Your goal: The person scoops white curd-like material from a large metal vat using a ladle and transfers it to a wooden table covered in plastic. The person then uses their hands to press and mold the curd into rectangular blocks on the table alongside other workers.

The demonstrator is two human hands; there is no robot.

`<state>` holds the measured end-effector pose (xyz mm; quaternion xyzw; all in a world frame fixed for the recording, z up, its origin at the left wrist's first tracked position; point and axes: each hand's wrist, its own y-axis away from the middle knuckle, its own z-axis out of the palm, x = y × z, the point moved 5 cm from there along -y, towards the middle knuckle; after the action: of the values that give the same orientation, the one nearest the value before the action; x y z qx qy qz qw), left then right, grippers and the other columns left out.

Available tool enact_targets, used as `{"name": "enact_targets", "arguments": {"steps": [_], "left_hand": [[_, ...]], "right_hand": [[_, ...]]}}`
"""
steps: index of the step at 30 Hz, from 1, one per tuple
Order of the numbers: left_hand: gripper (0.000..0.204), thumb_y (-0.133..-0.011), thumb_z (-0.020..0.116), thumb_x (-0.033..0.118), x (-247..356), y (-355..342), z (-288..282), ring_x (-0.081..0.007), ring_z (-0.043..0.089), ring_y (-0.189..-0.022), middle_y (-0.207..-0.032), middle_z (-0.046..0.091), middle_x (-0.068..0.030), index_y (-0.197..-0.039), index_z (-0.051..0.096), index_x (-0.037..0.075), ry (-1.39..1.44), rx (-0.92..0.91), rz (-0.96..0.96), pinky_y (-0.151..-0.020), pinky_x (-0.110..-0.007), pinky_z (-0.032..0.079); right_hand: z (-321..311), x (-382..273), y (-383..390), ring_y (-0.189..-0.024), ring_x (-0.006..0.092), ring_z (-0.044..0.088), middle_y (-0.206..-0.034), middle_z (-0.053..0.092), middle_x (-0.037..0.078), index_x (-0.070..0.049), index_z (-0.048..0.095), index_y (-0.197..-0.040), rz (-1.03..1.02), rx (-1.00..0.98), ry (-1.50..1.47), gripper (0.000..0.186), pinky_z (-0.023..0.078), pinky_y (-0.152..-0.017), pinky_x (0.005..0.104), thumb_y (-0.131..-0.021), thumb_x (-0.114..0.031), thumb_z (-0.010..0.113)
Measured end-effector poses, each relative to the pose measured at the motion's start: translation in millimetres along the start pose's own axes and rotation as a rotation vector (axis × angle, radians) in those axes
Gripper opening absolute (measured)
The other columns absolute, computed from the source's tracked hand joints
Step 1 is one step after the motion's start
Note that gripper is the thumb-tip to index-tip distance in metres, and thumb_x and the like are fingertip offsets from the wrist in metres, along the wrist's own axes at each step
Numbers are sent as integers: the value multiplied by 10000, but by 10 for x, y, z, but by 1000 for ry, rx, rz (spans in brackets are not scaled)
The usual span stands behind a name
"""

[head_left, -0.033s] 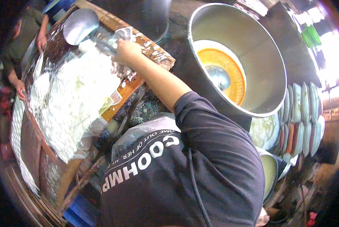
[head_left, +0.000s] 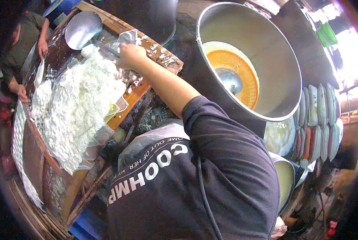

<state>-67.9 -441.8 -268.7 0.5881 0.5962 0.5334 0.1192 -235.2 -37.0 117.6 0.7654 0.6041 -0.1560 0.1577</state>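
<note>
My right hand (head_left: 131, 56) is closed round the handle (head_left: 109, 49) of a large metal ladle, at the upper edge of a wooden table (head_left: 129, 97). The ladle's round bowl (head_left: 83, 29) lies above a spread heap of wet, white curd-like food (head_left: 73, 116) on crumpled sheeting. My forearm reaches across from the right. My left hand is not in view.
A co-worker (head_left: 23, 44) has both hands at the table's left edge. A big steel pot (head_left: 277, 68) with orange ring and liquid stands right. Stacked pale tubular bundles (head_left: 323, 104), another container (head_left: 283, 184) and blue tubs (head_left: 87, 224) surround me.
The ladle and my right hand have shifted very slightly down and left, toward the white heap. The whole view has also shifted slightly.
</note>
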Motion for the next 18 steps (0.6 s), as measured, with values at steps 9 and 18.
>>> {"name": "enact_targets", "arguments": {"steps": [9, 18], "left_hand": [[274, -726, 515, 156, -53, 265, -115, -222, 531, -850, -945, 552, -101, -991, 530, 91, 51, 90, -12, -725, -348, 434], [295, -730, 526, 161, 52, 886, 180, -226, 524, -878, -975, 542, -102, -1019, 518, 100, 137, 235, -99, -740, -346, 428]], "right_hand": [[131, -90, -276, -808, 255, 577, -854, 595, 162, 8, 582, -890, -75, -201, -116, 469, 452, -701, 314, -598, -358, 602], [-912, 1068, 28, -686, 91, 474, -770, 549, 24, -26, 561, -951, -218, -166, -1257, 292, 379, -631, 215, -710, -178, 500]]}}
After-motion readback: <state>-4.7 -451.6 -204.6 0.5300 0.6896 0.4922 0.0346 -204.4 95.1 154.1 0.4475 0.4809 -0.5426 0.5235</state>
